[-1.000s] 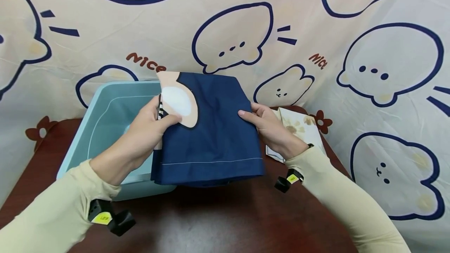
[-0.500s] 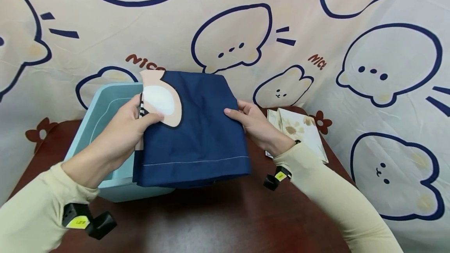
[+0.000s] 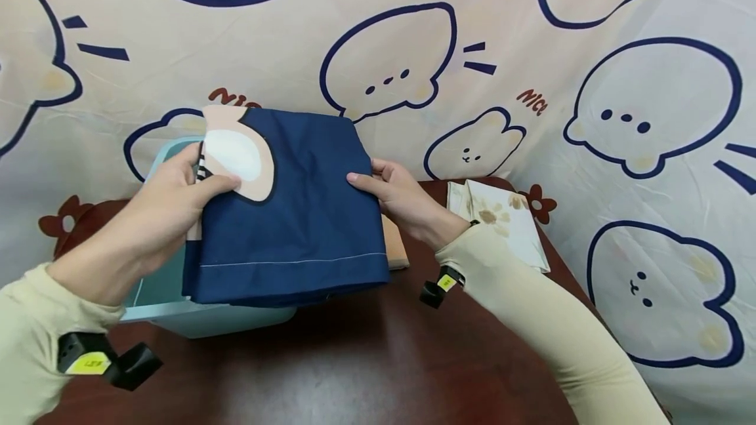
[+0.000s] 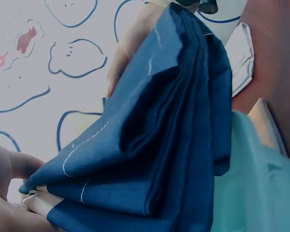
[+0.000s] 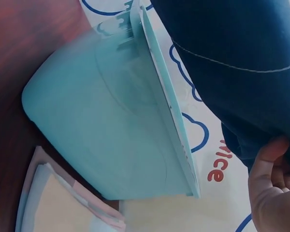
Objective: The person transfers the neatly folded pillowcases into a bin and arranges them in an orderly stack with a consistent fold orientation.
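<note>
Both hands hold up a folded navy blue cloth (image 3: 301,228) with a pale stitched hem and a peach-and-white print at its upper left. My left hand (image 3: 168,205) grips its left edge, thumb over the print. On the opposite edge, my right hand (image 3: 410,202) pinches the cloth with the thumb in front. Several stacked layers of the cloth (image 4: 135,140) show in the left wrist view. Behind and below it stands a light teal plastic bin (image 3: 236,321), mostly covered by the cloth in the head view; its outer wall (image 5: 96,111) shows in the right wrist view.
A folded peach item (image 3: 396,244) lies on the dark red-brown table (image 3: 354,372) beside the bin. Further right is a folded white cloth (image 3: 510,225) with brown flower prints. A fabric backdrop (image 3: 283,51) with cartoon outlines hangs behind the table.
Both hands have carried the navy cloth to the left and slightly up, covering more of the bin in the head view. The folded peach item has come into sight behind its right edge.
</note>
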The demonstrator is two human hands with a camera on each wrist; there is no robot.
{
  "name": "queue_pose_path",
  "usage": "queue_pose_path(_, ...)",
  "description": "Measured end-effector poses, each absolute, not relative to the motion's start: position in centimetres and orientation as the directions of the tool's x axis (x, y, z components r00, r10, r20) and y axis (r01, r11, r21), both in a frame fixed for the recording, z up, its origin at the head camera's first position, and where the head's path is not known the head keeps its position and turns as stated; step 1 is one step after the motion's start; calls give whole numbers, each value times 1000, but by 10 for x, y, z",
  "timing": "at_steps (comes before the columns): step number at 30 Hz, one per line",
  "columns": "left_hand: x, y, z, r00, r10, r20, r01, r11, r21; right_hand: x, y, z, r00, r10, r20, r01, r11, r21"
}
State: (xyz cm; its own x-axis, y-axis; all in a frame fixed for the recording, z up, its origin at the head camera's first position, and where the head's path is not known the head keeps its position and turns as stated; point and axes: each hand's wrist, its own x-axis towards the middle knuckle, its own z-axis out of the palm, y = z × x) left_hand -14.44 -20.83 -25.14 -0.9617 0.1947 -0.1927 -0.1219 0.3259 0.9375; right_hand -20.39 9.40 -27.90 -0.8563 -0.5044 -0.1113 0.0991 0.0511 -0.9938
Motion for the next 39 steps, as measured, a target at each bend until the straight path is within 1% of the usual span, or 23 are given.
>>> queue_pose_path(4,-147,-218,-245,-963,218,-157,-86,304,949,-207,84,-277,-859,-498,-117,120,27,-992)
queue_pose_path(9,-151,-229,-241,-966,219,-137,-59,330,942,-211,70,-277,-862,-491,-123,137,7,-991)
queue_pose_path(12,-154,-239,-239,-966,220,-139,-65,313,947,-213,61,-278,-862,-493,-117,134,1,-991)
queue_pose_path(16,-158,-249,-238,-967,197,-164,-91,334,938,-215,51,-277,-857,-504,-111,128,1,-992)
queue_pose_path(18,-161,-252,-238,-968,183,-174,-96,370,924,-217,46,-276,-852,-512,-105,124,-3,-992)
queue_pose_path(24,-171,-263,-238,-964,165,-206,-130,384,914,-220,36,-276,-859,-497,-118,142,-12,-990)
queue_pose_path(28,-174,-271,-239,-963,146,-226,-150,407,901,-223,28,-278,-863,-485,-142,160,5,-987)
queue_pose_path(35,-181,-281,-240,-965,124,-233,-156,446,882,-227,15,-279,-872,-462,-162,153,57,-987)
queue_pose_path(39,-184,-287,-242,-968,102,-227,-148,496,855,-227,6,-278,-874,-454,-174,153,82,-985)
